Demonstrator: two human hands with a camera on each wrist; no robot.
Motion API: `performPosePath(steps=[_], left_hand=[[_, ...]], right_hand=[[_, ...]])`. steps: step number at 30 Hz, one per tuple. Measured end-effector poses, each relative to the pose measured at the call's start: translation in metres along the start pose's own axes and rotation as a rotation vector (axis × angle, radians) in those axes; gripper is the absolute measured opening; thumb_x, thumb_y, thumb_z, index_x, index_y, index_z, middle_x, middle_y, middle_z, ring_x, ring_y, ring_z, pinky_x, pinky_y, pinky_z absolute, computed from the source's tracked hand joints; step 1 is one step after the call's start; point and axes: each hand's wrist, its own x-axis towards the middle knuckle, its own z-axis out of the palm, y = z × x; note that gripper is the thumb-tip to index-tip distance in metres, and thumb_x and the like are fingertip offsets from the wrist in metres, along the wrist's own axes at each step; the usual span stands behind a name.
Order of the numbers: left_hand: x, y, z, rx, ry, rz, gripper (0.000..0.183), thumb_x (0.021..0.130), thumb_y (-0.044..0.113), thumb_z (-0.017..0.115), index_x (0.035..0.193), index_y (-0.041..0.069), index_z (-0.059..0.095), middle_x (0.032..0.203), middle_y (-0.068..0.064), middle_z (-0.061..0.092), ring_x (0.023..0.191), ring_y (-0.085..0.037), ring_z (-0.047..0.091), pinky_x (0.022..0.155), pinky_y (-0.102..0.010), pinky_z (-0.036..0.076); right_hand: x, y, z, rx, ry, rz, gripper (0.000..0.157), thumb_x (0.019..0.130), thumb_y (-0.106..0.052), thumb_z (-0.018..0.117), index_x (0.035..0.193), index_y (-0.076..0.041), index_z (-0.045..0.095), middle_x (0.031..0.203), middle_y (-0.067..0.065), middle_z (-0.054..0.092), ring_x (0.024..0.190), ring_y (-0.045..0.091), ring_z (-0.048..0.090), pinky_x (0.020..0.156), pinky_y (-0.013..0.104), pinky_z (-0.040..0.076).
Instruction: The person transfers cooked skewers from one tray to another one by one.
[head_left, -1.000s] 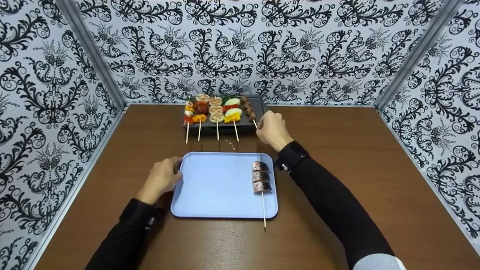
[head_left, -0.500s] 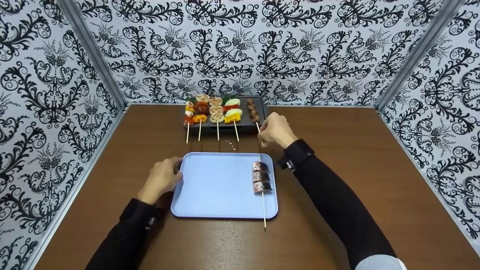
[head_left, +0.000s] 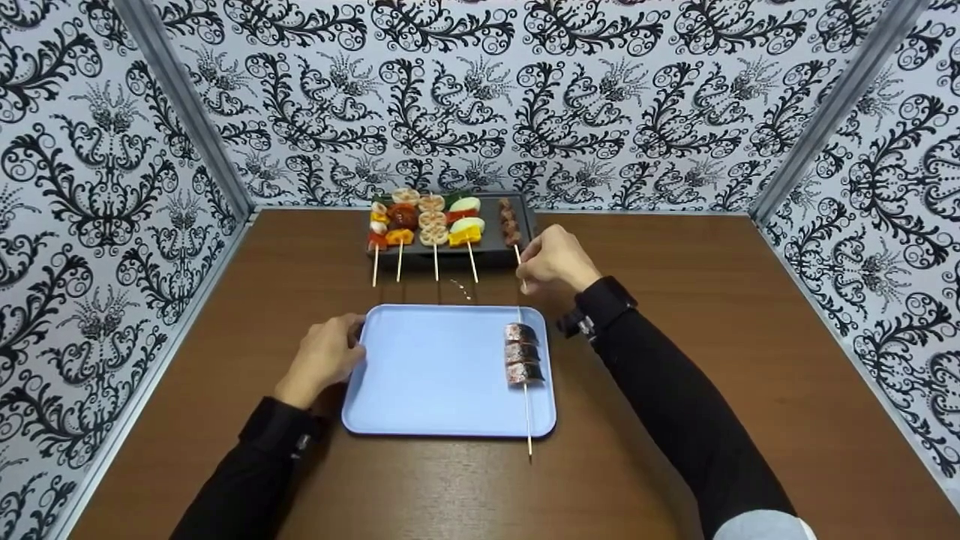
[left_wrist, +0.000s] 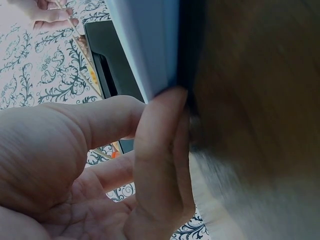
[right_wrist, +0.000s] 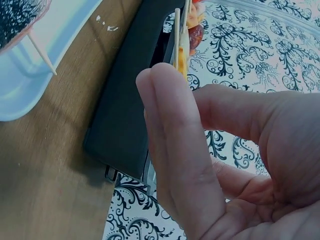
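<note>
In the head view my right hand pinches the wooden stick of a brown meat skewer, whose meat lies over the right part of a dark grill plate. The right wrist view shows the thumb and fingers brought together; they hide that stick. My left hand grips the left rim of a light blue tray, and the left wrist view has its fingers at the tray's edge. A skewer of three dark-skinned fish pieces lies along the tray's right side, its stick sticking out past the front rim.
Several skewers of vegetables and lotus root slices lie side by side on the grill plate, sticks toward me. Small white crumbs dot the brown table between grill and tray. Patterned walls enclose the back and sides.
The meat skewer has shifted right, away from the vegetable skewer beside it, and stands less slanted. My right hand has come slightly right and nearer. The left hand and tray stay put.
</note>
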Motion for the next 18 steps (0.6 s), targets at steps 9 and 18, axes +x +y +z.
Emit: performPosePath(steps=[9,18], left_hand=[[0.001,-0.001,0.000,-0.007,-0.006,-0.009,0.058,0.099,0.004,0.069,0.156,-0.006,0.067,0.099,-0.016,0.078,0.085,-0.030,0.071,0.074,-0.037,0.056],[0.000,0.000,0.000,0.011,0.012,0.010,0.057,0.098,0.004,0.071,0.154,-0.007,0.068,0.099,-0.016,0.078,0.089,-0.032,0.072,0.081,-0.048,0.061]], right_hand=[[0.001,0.007,-0.003,0.189,-0.074,0.042,0.018,0.099,0.003,0.082,0.115,0.010,0.083,0.091,0.011,0.082,0.059,0.008,0.079,0.069,0.024,0.070],[-0.005,0.013,-0.005,0.281,-0.108,0.024,0.017,0.099,0.005,0.080,0.115,0.011,0.081,0.094,0.012,0.082,0.063,0.012,0.082,0.072,0.026,0.072]])
